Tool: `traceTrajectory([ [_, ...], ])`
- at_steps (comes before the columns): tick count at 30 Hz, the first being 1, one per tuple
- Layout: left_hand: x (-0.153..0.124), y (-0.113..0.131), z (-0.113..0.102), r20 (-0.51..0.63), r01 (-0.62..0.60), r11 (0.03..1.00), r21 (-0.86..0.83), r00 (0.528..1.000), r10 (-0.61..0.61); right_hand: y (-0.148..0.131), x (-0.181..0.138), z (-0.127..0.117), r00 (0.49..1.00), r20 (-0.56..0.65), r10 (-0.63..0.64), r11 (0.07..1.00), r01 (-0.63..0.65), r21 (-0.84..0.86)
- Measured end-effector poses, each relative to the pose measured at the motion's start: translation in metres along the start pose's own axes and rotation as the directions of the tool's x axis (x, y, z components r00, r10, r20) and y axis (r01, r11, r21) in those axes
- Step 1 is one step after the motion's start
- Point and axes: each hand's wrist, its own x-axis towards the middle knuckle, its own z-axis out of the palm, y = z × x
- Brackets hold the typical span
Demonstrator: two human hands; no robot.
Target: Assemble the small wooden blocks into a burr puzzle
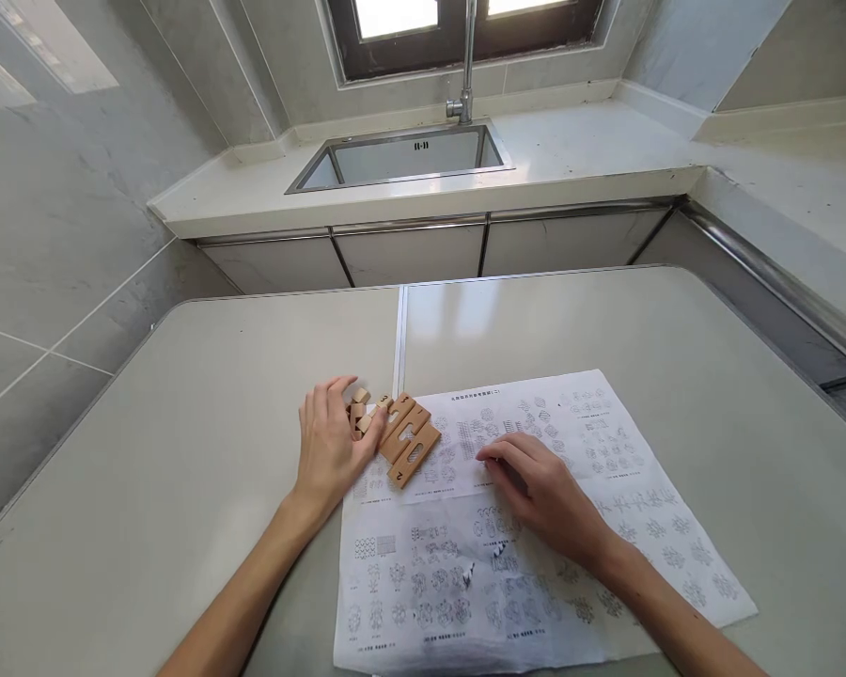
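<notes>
A left hand rests on wooden pieces at the top left corner of a printed sheet. Its fingers are loosely curled, touching the small blocks without closing on them. The right hand lies flat on the sheet, holding nothing. Bare table spreads wide to the left edge and far edge.

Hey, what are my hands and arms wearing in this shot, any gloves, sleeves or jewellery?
The left hand and the right hand are bare: no gloves, rings, watch or bracelet show. Both forearms are uncovered, with no sleeve in view down to the picture's edge.
</notes>
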Motion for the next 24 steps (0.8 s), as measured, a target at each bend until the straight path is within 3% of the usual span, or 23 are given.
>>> traceTrajectory([
  [10, 0.006, -0.016, -0.001, 0.142, 0.142, 0.989, 0.042, 0.979, -0.147, -0.001, 0.000, 0.000, 1.000, 0.010, 0.005, 1.000, -0.005, 0.004],
  [24, 0.013, -0.027, -0.008, 0.137, 0.163, 0.969, 0.184, 0.972, -0.190, -0.001, 0.000, -0.001, 1.000, 0.012, 0.004, 1.000, -0.004, 0.009],
])
